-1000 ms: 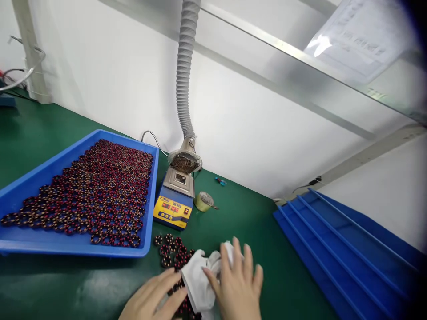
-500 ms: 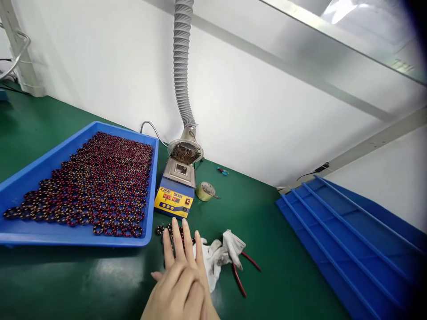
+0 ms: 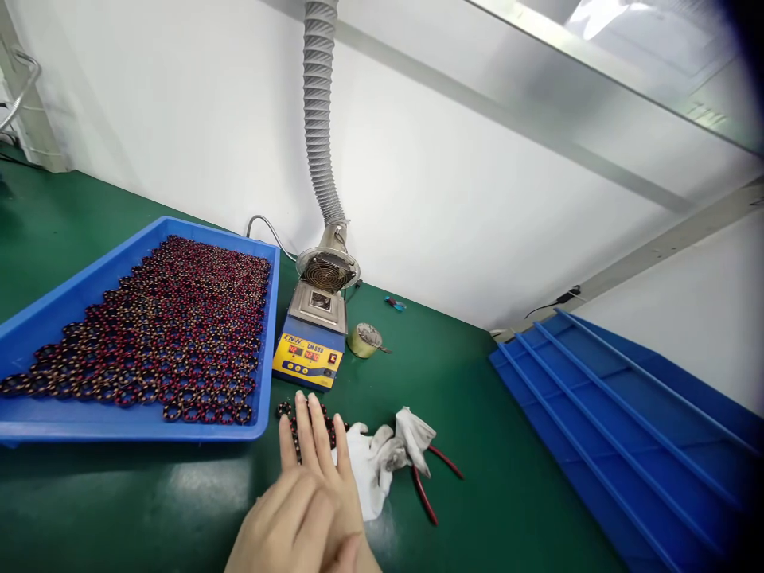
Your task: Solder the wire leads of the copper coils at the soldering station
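My right hand [image 3: 325,469] is stretched out palm down, its fingers apart and nothing in them. Across its back lies my left hand [image 3: 278,525], fingers bent and wrapped over it, covering the knuckles and part of the wrist. Under and just beyond my right fingertips are several small dark rings with red and copper-coloured windings [image 3: 285,409] on the green table [image 3: 501,477]. To the right of the fingers lies a crumpled white glove [image 3: 367,469], partly over a tool with red handles [image 3: 425,495].
A blue tray [image 3: 267,350] full of wound rings stands at the left. Behind my hands are a blue-and-yellow heating unit [image 3: 307,360], a grey duct hose [image 3: 319,103] and a small round tin [image 3: 356,342]. Blue trays [image 3: 597,414] lean at the right.
Both hands have shifted slightly left and down in the picture, my left hand still over my right. The view has moved a little too; the objects on the table keep their places.
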`<action>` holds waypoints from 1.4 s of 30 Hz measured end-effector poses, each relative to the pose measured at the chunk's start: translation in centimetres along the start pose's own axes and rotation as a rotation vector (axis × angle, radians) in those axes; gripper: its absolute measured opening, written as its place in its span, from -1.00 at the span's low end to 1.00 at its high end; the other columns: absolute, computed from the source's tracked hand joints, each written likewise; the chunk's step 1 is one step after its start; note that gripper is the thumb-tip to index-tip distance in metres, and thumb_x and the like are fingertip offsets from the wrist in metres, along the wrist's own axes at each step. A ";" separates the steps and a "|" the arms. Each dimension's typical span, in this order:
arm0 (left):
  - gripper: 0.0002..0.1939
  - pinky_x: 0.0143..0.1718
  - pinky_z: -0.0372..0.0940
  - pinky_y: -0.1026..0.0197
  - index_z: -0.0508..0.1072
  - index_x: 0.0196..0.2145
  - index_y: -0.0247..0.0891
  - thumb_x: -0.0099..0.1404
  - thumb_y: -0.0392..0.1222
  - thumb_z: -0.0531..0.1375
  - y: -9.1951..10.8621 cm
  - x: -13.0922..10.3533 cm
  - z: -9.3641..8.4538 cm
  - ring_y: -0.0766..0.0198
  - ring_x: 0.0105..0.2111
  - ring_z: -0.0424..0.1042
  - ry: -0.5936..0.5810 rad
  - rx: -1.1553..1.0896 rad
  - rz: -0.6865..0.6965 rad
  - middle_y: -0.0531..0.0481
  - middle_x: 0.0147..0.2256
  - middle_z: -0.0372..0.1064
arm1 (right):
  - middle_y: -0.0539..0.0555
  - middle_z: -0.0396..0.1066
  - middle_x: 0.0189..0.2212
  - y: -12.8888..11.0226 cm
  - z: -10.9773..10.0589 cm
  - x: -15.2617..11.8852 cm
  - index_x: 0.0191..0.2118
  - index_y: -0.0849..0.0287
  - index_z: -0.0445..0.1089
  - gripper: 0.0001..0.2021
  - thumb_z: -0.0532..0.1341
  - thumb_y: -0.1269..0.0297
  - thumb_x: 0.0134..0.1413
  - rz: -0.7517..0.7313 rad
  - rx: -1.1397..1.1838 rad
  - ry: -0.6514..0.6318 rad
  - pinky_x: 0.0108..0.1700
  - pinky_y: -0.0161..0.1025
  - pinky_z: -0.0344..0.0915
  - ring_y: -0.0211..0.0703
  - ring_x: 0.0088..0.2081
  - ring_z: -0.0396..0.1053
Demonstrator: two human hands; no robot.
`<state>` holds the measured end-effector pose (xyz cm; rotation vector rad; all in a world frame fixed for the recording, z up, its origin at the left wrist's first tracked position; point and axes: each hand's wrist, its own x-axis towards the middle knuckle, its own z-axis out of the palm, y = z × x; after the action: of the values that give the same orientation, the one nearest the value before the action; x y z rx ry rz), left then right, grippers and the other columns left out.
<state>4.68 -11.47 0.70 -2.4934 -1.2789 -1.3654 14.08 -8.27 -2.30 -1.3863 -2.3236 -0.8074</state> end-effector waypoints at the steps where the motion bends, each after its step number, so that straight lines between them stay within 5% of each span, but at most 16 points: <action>1: -0.88 -0.43 0.41 0.21 0.37 -0.37 -0.31 0.13 -0.21 0.11 -0.1 0.2 -0.3 0.17 -0.39 0.41 0.002 0.040 0.001 -0.11 -0.41 0.40 | 0.24 0.24 0.09 0.0 -0.2 0.1 0.01 0.25 0.28 -0.66 -0.06 0.34 0.18 0.004 0.003 -0.007 0.20 0.01 -0.25 0.03 0.18 0.07; 4: -0.78 -0.29 0.42 0.21 0.39 -0.27 -0.33 0.13 -0.18 0.10 -0.2 0.3 -0.5 0.13 -0.26 0.43 0.010 0.076 0.006 -0.14 -0.29 0.43 | 0.26 0.25 0.08 0.0 -0.2 0.1 0.05 0.28 0.25 -0.63 -0.08 0.34 0.19 -0.012 0.014 -0.007 0.21 0.00 -0.27 0.03 0.16 0.10; 9: -0.77 -0.45 0.40 0.23 0.27 -0.59 -0.25 0.16 -0.39 -0.03 0.2 -0.3 -0.2 0.26 -0.52 0.37 0.003 -0.011 0.028 0.01 -0.60 0.29 | 0.26 0.20 0.12 -0.6 0.6 -0.6 0.06 0.25 0.23 -0.64 0.05 0.38 0.13 -0.038 0.042 0.001 0.22 0.03 -0.28 0.02 0.21 0.01; 15: -0.69 -0.36 0.45 0.14 0.40 -0.26 -0.42 0.17 -0.13 0.05 -0.7 0.7 -1.2 0.06 -0.28 0.47 -0.017 0.189 0.048 -0.23 -0.30 0.46 | 0.29 0.02 0.21 -1.2 1.1 -0.8 0.13 0.25 0.15 -0.59 0.03 0.28 0.17 0.001 0.060 -0.139 0.16 0.07 -0.04 0.07 0.22 -0.03; 20: -0.78 -0.41 0.41 0.27 0.33 -0.52 -0.24 0.20 -0.36 -0.04 -0.5 0.0 -0.4 0.24 -0.47 0.45 -0.032 0.029 0.073 -0.02 -0.53 0.41 | 0.23 0.18 0.14 -1.6 1.4 -1.1 0.05 0.19 0.23 -0.67 -0.01 0.43 0.18 -0.033 0.022 -0.087 0.10 -0.02 0.09 -0.05 0.18 0.09; 26: -0.70 -0.33 0.42 0.16 0.37 -0.22 -0.39 0.18 -0.12 0.07 -0.8 0.5 -1.1 0.08 -0.25 0.44 -0.033 0.122 0.033 -0.21 -0.28 0.44 | 0.28 0.13 0.16 -1.4 0.9 -0.8 0.11 0.25 0.17 -0.61 0.00 0.30 0.18 0.017 0.064 -0.105 0.15 0.03 -0.03 -0.01 0.22 -0.02; 29: -0.87 -0.33 0.41 0.20 0.38 -0.38 -0.29 0.17 -0.29 0.03 -0.4 0.0 -0.8 0.17 -0.33 0.43 -0.073 0.011 0.014 -0.08 -0.39 0.43 | 0.26 0.18 0.14 -1.1 1.0 -1.1 0.07 0.24 0.20 -0.64 0.00 0.32 0.17 0.011 0.036 -0.053 0.17 0.02 -0.09 0.00 0.20 0.04; 33: -0.82 -0.50 0.37 0.29 0.24 -0.57 -0.22 0.14 -0.38 0.00 -0.1 -0.2 -0.6 0.30 -0.53 0.35 -0.125 -0.179 -0.023 0.05 -0.57 0.29 | 0.23 0.17 0.14 -0.9 0.9 -1.3 0.04 0.25 0.24 -0.67 0.01 0.36 0.16 -0.031 0.017 -0.026 0.21 -0.01 -0.20 -0.01 0.21 -0.01; 35: -0.92 -0.42 0.40 0.26 0.32 -0.39 -0.26 0.14 -0.33 0.04 -0.3 0.1 -1.0 0.24 -0.39 0.41 -0.106 -0.139 -0.044 -0.05 -0.42 0.38 | 0.24 0.13 0.17 -0.7 0.6 -1.2 0.06 0.26 0.23 -0.65 0.00 0.36 0.16 -0.006 0.025 -0.042 0.21 0.00 -0.22 -0.01 0.24 -0.07; 38: -0.73 -0.26 0.42 0.16 0.33 -0.19 -0.33 0.11 -0.25 0.12 -0.5 0.5 -1.4 0.10 -0.20 0.41 -0.056 -0.034 -0.060 -0.18 -0.22 0.40 | 0.26 0.11 0.17 -0.5 0.5 -0.9 0.08 0.28 0.21 -0.63 -0.03 0.37 0.16 0.028 0.032 -0.047 0.21 0.04 -0.22 0.00 0.25 -0.11; 42: -0.91 -0.37 0.40 0.25 0.31 -0.49 -0.23 0.11 -0.36 0.06 -0.1 0.5 -1.3 0.25 -0.41 0.39 -0.119 -0.238 -0.065 0.02 -0.48 0.37 | 0.22 0.18 0.14 -0.2 0.5 -0.8 0.04 0.29 0.26 -0.65 -0.06 0.41 0.17 -0.023 0.028 -0.015 0.22 0.01 -0.27 -0.01 0.22 -0.04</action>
<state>3.84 -11.59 1.79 -2.7504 -1.2993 -1.4847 14.30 -8.60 -3.21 -1.3611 -2.3574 -0.7709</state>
